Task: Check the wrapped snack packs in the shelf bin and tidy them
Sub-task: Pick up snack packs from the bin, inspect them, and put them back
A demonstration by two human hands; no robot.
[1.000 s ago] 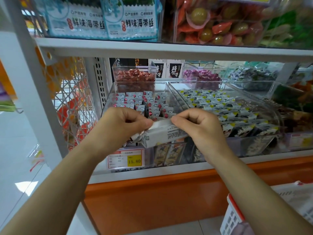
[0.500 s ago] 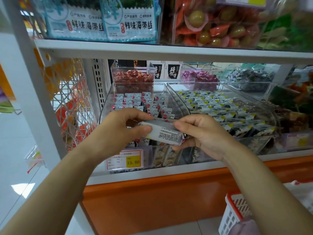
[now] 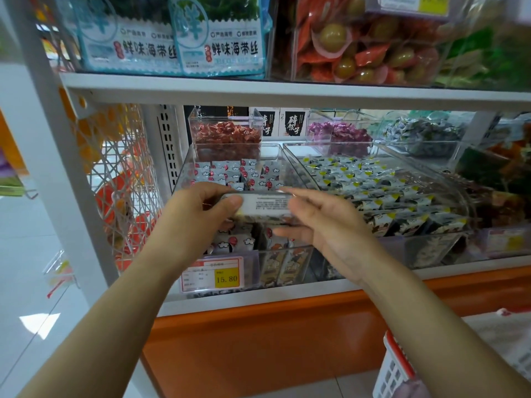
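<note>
While left hand (image 3: 198, 216) pinches snack pack (image 3: 265, 206) by its left end, thumb on its face, fingers curled behind | right hand (image 3: 327, 234) fingers nearly straight, slightly spread, touching pack's right end | pack flat, oblong, glossy white wrapper, small print | held level over front of clear plastic bin (image 3: 184, 170) of small wrapped packs

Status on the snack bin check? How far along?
Done: back packs in the bin sit in rows. In hand: left hand grips one snack pack, print facing the camera, right hand open at its other end. Left: return it, likely straighten the jumbled front packs.
</note>
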